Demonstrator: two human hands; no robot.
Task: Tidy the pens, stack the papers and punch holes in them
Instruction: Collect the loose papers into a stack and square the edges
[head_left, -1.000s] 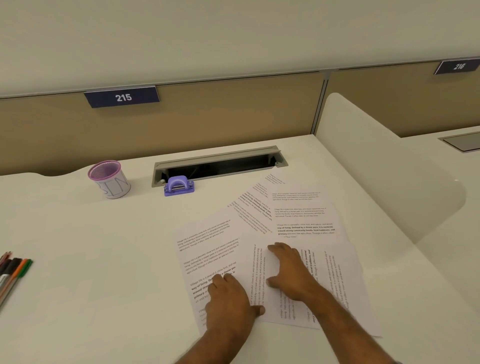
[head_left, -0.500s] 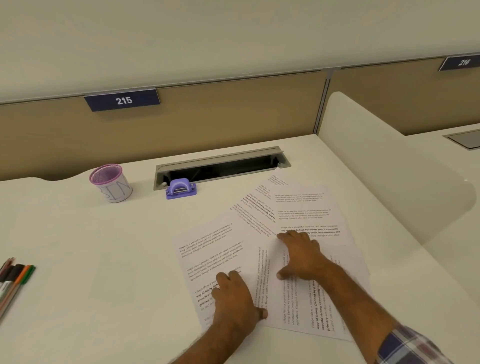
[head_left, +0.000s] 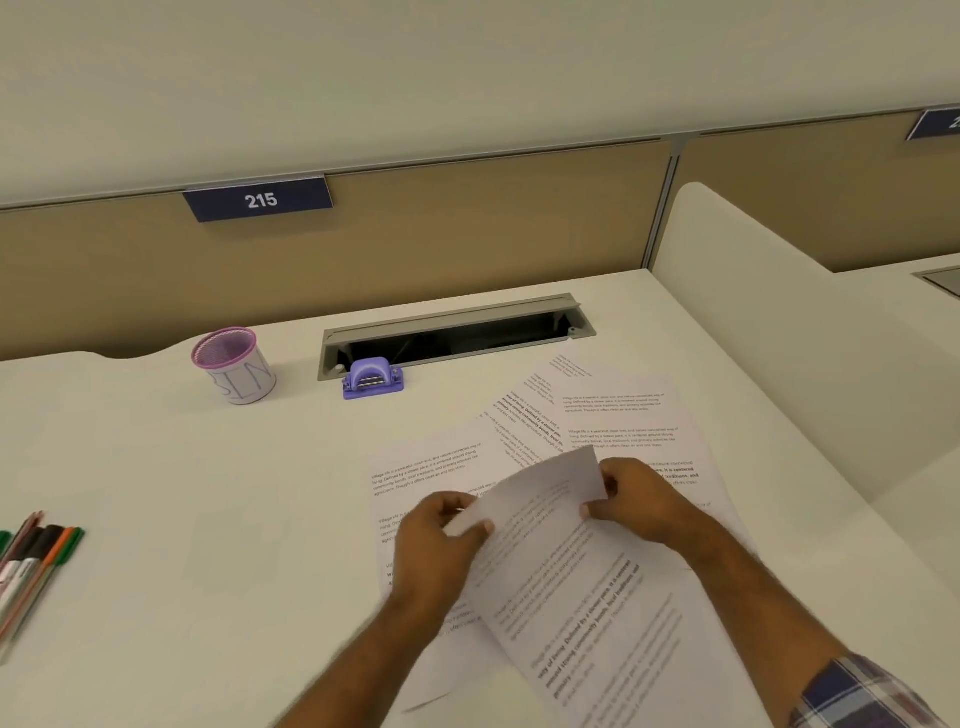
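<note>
Several printed sheets (head_left: 618, 415) lie fanned out on the white desk (head_left: 182, 493). One printed sheet (head_left: 571, 587) is lifted off the pile, its far end curled up. My left hand (head_left: 441, 540) pinches its left edge and my right hand (head_left: 639, 499) pinches its upper right corner. A bundle of coloured pens (head_left: 31, 561) lies at the desk's left edge. A pink mesh pen cup (head_left: 234, 366) stands at the back left. A small purple hole punch (head_left: 373, 379) sits just in front of the cable slot.
A grey cable slot (head_left: 452, 332) is open at the back of the desk. A tan partition with a "215" label (head_left: 260, 200) runs behind it. A cream side divider (head_left: 810, 364) borders the desk on the right.
Both hands lay flat on the papers before; now they have closed on one sheet and lifted it off the pile. The camera has shifted slightly right.
</note>
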